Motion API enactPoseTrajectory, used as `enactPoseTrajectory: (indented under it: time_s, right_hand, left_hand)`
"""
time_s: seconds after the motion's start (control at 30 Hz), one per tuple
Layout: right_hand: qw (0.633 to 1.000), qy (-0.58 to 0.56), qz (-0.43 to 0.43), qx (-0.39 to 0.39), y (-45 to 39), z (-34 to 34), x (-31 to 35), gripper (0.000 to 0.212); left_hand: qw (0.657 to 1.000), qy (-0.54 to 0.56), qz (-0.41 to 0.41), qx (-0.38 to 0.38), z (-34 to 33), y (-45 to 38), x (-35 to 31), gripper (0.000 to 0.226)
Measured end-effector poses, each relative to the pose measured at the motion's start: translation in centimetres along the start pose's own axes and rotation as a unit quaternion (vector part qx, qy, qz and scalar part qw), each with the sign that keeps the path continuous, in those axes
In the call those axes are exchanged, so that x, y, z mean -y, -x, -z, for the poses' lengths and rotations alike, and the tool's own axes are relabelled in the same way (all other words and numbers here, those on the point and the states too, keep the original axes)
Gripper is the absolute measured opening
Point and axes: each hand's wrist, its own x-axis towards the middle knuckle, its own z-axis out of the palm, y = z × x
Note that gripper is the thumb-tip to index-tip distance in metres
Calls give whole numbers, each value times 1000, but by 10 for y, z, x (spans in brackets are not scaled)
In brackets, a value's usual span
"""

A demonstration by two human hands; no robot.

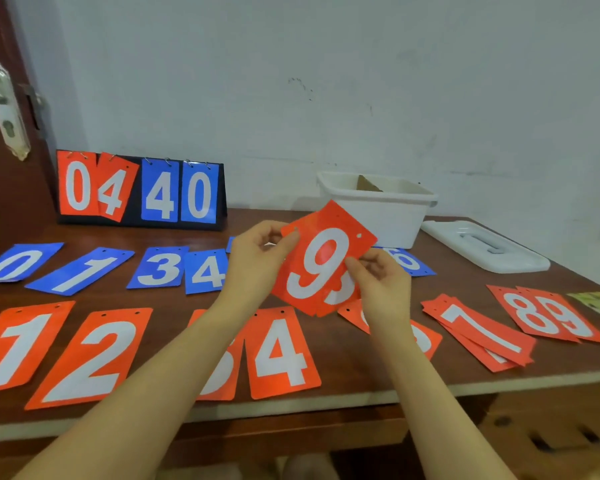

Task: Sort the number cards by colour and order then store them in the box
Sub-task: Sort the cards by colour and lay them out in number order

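Small stack of red cards topped by a white 9 [321,268], tilted, held above the counter [378,368], blue cards [160,268] rowed behind red cards [279,355], white box [378,209] open at the back

**Around the sorting area**

A flip scoreboard [141,190] reading 04 in red and 40 in blue stands at the back of the brown wooden table [357,370]. A door handle [1,102] shows far left, against a pale wall [326,81].

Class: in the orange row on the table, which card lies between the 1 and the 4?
The orange 2; a left-arm-covered card follows, head view.
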Motion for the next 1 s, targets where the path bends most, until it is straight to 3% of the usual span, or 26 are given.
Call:
enactPoseTrajectory:
  time_s: [0.1, 0.2, 0.3, 0.4, 0.53, 0.6, 0.73, 0.83, 0.9, 1.0]
  right_hand:
    - [997, -37, 3, -70, -2, 10, 1, 20]
    - [995, 3, 5, -100, -7, 25, -5, 15]
    - [990, 134, -3, -32, -9, 42, -9, 16]
    - [963, 260, -44, 57, -5, 59, -13, 17]
    - [925, 330, -104, 156, 4, 77, -15, 18]
    - [918, 348, -110, 158, 6, 84, -14, 17]
    - [936, 321, -93, 112, 6, 95, -16, 16]
    - [979, 193, -44, -44, 5, 101, -16, 10]
    - [979, 165, -14, -121, 2, 108, -13, 12]
    - [969, 204, -8, -137, 0, 121, -10, 23]
  left_hand:
    - [1000, 9, -19, -16, -1, 2, 3, 9]
    - [997, -64, -30, -17, 4, 4, 10, 22]
    - [992, -115, 18, 40, 7, 7, 17, 20]
    - [982, -159, 66, 82, 3, 8, 25, 19]
    - [960, -249, 74, 99, -10, 11, 38, 27]
    - [934, -322, 81, 132, -18, 13, 41, 35]
    - [821, -507, 14, 262, -30, 24, 40, 56]
    - [749, -530, -27, 398, -36, 35, 35, 53]
    - [731, -535, -4, 424, -38, 37, 34, 52]
    - [727, -559, 1, 399, -41, 35, 31, 54]
